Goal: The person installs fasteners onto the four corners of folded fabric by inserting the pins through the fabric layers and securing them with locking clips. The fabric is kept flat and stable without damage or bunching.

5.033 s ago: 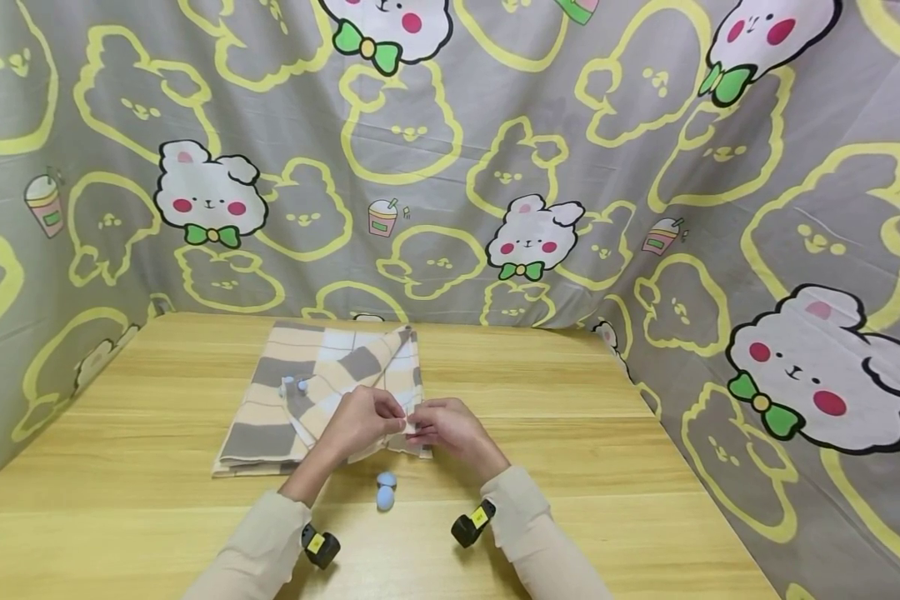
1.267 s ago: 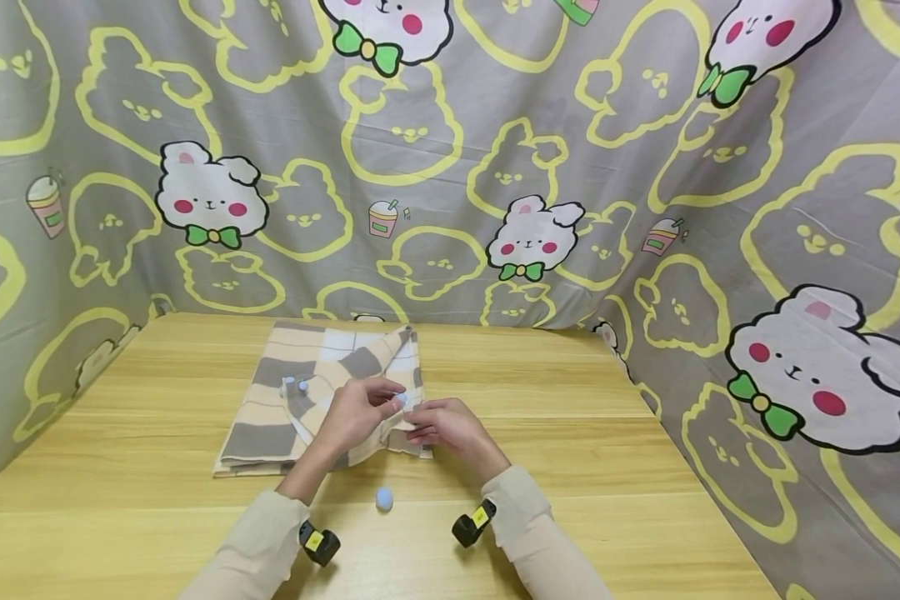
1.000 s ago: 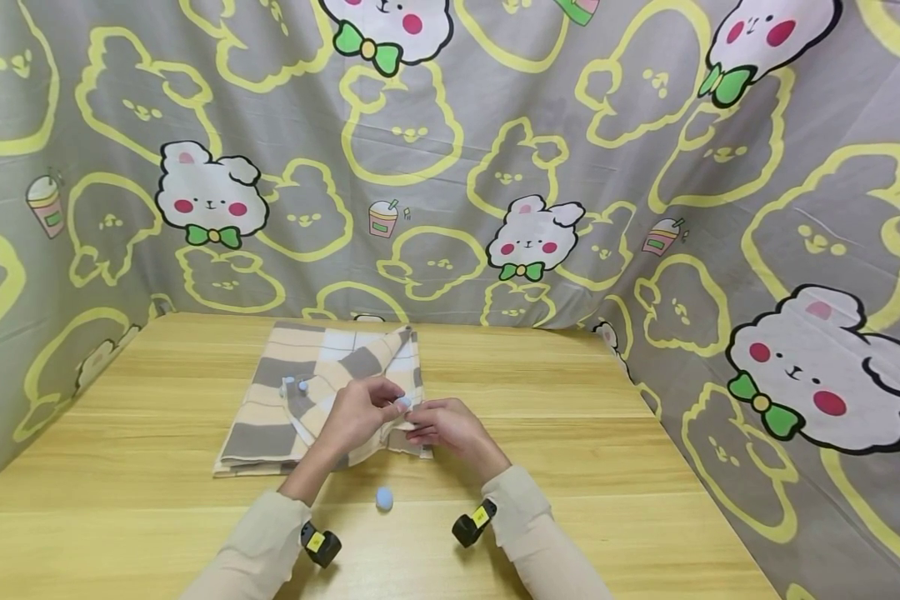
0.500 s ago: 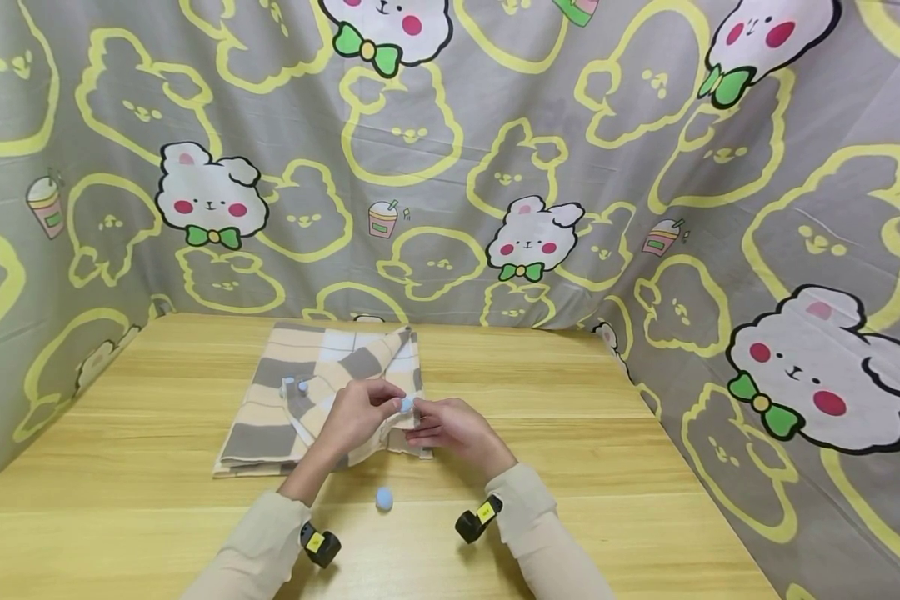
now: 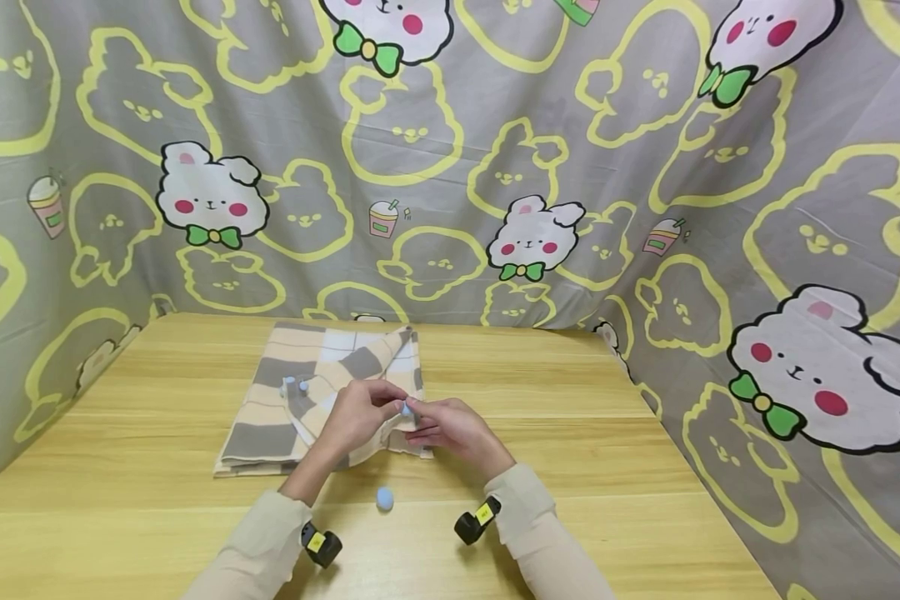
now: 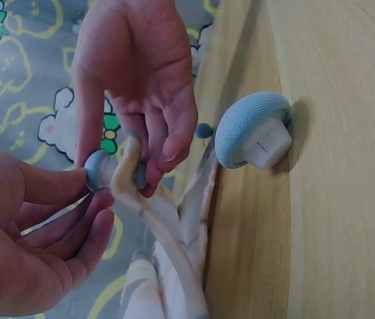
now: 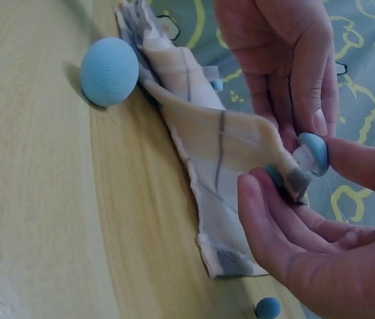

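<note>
A checked beige, grey and white blanket (image 5: 258, 437) lies folded on the table. My left hand (image 5: 360, 412) and right hand (image 5: 457, 429) meet at its lifted near-right corner. Between their fingers is a blue mushroom-shaped quilt clip (image 7: 314, 153), with a white stem. Its cap is on one side of the cloth corner; another blue part (image 7: 274, 176) shows on the other side. My right thumb presses the cap while its fingers lie behind the cloth. My left thumb and fingers pinch at the same cap. A second mushroom-shaped piece (image 6: 250, 129) lies loose on the table, stem sideways.
Two more blue clips (image 5: 296, 383) sit on the blanket's left folded corner. A small blue ball (image 7: 267, 308) lies past the cloth beside my right hand. Black wrist cameras (image 5: 321, 546) hang under both sleeves. A patterned curtain (image 5: 435, 192) encloses the wooden table (image 5: 555, 383).
One of two blue pieces by the near table edge was picked up by my left hand and brought to the blanket corner. My right thumb has since moved onto the cap.
</note>
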`<move>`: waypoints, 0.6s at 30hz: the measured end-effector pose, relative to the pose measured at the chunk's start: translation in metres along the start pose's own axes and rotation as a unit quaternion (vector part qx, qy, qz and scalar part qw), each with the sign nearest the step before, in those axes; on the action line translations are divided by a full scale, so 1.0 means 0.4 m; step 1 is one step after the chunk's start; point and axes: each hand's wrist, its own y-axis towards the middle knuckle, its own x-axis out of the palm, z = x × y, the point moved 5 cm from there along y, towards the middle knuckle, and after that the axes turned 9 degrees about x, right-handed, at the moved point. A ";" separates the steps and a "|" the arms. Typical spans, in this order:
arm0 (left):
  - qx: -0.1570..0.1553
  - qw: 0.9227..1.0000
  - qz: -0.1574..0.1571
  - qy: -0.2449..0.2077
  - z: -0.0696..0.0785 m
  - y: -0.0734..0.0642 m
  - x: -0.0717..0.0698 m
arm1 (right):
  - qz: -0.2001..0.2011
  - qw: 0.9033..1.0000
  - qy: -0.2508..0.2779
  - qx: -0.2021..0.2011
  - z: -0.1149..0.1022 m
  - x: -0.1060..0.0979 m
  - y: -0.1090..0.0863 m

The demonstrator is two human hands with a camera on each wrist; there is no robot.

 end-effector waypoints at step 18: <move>-0.008 1.000 -0.008 -0.010 -0.006 -0.002 0.008 | 0.012 0.999 0.027 -0.012 -0.005 0.003 -0.001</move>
